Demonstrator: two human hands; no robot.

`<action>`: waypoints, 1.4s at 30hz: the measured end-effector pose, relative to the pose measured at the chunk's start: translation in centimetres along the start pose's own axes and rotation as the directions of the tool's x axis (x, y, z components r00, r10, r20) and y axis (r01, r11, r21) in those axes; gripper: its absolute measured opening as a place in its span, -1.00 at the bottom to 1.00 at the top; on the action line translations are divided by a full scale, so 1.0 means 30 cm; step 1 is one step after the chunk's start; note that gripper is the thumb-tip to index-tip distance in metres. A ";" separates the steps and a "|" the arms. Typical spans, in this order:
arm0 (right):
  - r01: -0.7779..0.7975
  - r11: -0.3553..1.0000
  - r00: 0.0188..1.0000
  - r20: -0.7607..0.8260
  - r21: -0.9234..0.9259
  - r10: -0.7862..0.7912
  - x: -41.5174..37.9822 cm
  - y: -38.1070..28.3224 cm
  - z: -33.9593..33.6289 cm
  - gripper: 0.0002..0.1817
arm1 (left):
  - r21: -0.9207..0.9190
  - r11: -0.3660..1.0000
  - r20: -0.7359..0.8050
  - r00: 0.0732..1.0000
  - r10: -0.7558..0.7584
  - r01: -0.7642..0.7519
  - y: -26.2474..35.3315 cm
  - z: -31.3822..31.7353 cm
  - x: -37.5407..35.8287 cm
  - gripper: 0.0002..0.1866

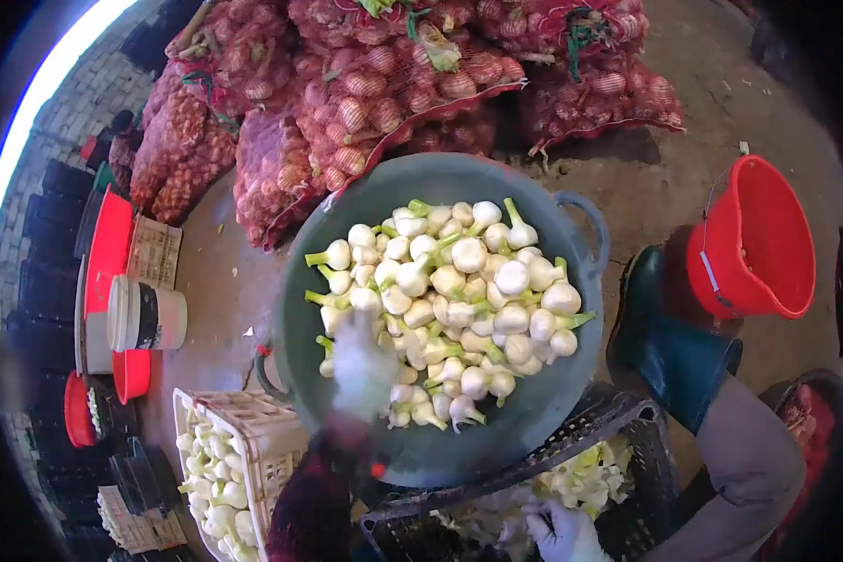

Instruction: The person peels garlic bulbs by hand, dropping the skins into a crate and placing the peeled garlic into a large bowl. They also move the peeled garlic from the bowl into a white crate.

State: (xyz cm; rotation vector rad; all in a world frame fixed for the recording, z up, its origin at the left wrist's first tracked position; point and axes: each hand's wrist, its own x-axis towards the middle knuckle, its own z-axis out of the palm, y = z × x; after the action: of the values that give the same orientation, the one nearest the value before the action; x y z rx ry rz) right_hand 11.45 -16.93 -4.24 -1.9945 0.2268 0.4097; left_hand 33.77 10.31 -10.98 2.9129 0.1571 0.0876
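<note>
A large grey-green tub point(300, 281) holds many white garlic bulbs point(468, 253) with short green stems. My left hand point(363, 365), in a white glove, is over the tub's left side among the bulbs. Motion blurs its fingers, so its grip does not show. At the bottom, my right hand point(567, 536), also gloved in white, is at a black crate point(660, 450) of pale leafy trimmings point(590, 478). Its fingers are curled in, and what lies in them, if anything, is hidden.
Red mesh sacks point(375, 103) of bulbs are piled behind the tub. A white crate point(253, 450) of trimmed garlic stands at left, near a white bucket point(164, 318). At right are a red bucket point(768, 244) and a green rubber boot point(665, 328).
</note>
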 end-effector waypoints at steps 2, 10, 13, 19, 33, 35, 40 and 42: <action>0.011 0.998 0.999 0.044 0.059 -0.014 0.002 0.018 0.003 -0.67 | 0.050 0.986 -0.095 0.982 0.163 -0.159 -0.105 0.076 0.114 -0.46; 0.111 0.973 0.988 0.082 0.202 -0.130 -0.040 0.074 0.034 -0.66 | -0.453 0.859 0.274 0.954 -0.120 0.238 -0.017 -0.138 -0.090 -0.44; 0.224 0.963 0.963 0.119 0.151 -0.243 -0.088 0.009 0.002 -0.50 | -0.778 0.597 0.258 0.966 0.023 0.194 0.044 -0.194 -0.404 -0.44; 0.544 0.795 0.835 0.267 -0.269 -0.481 -0.185 0.086 0.079 -0.40 | -0.721 0.324 0.567 0.791 -0.231 0.612 0.307 -0.365 -0.941 -0.71; 0.333 0.854 0.821 0.324 0.399 -0.471 -0.246 0.140 0.078 -0.69 | -0.811 0.264 0.422 0.834 -0.355 0.523 0.364 -0.390 -1.163 -0.73; 0.139 0.961 0.823 0.513 0.239 -0.246 -0.232 0.083 -0.015 -0.70 | -0.710 0.206 0.596 0.730 -0.333 0.673 0.384 -0.439 -1.149 -0.73; 0.486 0.871 0.803 0.358 0.071 -0.478 -0.226 0.107 -0.005 -0.67 | -0.720 0.105 0.662 0.725 -0.189 0.685 0.380 -0.445 -1.114 -0.50; 0.199 0.879 0.873 0.329 0.433 -0.359 -0.214 0.129 0.021 -0.69 | -0.756 0.042 0.643 0.753 -0.135 0.653 0.385 -0.470 -1.116 -0.46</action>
State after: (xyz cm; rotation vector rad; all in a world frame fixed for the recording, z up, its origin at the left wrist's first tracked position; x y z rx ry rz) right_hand 4.12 -18.22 -5.26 -1.4815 -0.2346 0.5269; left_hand 0.69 -1.59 3.74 1.3404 0.6138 -0.3994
